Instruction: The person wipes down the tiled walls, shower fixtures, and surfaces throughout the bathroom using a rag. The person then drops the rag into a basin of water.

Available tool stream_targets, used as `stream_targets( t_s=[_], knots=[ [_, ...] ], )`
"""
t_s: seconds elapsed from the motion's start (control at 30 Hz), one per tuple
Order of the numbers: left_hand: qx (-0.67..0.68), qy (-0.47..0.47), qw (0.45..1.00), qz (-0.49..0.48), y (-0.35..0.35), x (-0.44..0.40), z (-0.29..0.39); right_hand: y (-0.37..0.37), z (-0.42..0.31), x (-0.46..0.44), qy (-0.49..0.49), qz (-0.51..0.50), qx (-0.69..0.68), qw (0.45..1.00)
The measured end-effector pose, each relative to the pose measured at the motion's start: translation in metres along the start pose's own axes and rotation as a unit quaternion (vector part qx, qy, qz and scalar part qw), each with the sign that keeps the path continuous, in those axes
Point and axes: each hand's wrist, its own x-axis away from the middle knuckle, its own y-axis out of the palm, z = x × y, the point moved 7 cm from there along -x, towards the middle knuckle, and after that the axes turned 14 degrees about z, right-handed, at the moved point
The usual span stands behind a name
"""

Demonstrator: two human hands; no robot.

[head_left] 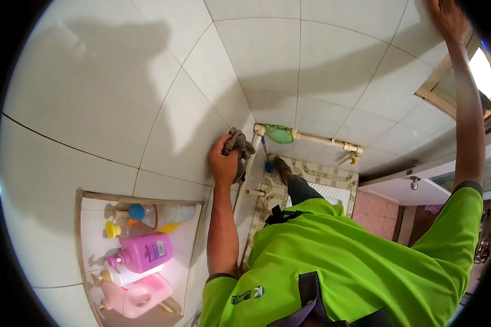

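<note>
My left hand (223, 161) is closed on a crumpled grey-brown cloth (239, 146), held against the white tiled wall (191, 125) close to the corner. Part of the cloth hangs below the fingers, beside a cream pipe (244, 180). At the upper right, my right hand (448, 20) is raised and rests on the tiles above a small window (444, 90). Its fingers look stretched out, though the dark edge of the view cuts off some of them. I see nothing held in it.
A wall niche (87, 240) holds a purple pump bottle (147, 252), a pink jug (139, 294) and other bottles. A pipe with a tap (350, 158) and green wrapping (279, 134) runs along the corner wall. Below are a squat toilet (333, 193) and a door (398, 188).
</note>
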Motion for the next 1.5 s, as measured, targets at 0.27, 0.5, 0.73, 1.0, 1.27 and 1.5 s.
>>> stream_targets(
  t_s=[0.27, 0.5, 0.73, 1.0, 1.27, 1.5],
  knots=[
    [0.021, -0.012, 1.000, 0.009, 0.023, -0.013, -0.015, -0.007, -0.013, -0.006, -0.036, 0.022, 0.014, 0.999],
    [-0.005, -0.024, 0.999, -0.037, 0.009, 0.002, 0.001, -0.012, -0.013, -0.013, 0.032, -0.060, 0.044, 0.997],
    [0.024, -0.098, 0.992, -0.082, 0.012, 0.032, -0.018, 0.010, 0.008, 0.004, -0.018, 0.028, -0.006, 0.999],
    [-0.020, -0.103, 0.987, -0.119, 0.033, 0.064, -0.026, 0.016, 0.016, 0.013, -0.034, 0.045, 0.018, 0.998],
    [0.000, -0.116, 0.984, -0.132, 0.044, 0.062, -0.021, 0.009, 0.012, 0.009, -0.054, 0.152, 0.027, 0.987],
    [-0.014, -0.103, 0.987, -0.126, 0.052, 0.050, -0.020, 0.000, 0.005, 0.006, -0.039, 0.089, 0.085, 0.992]
  ],
)
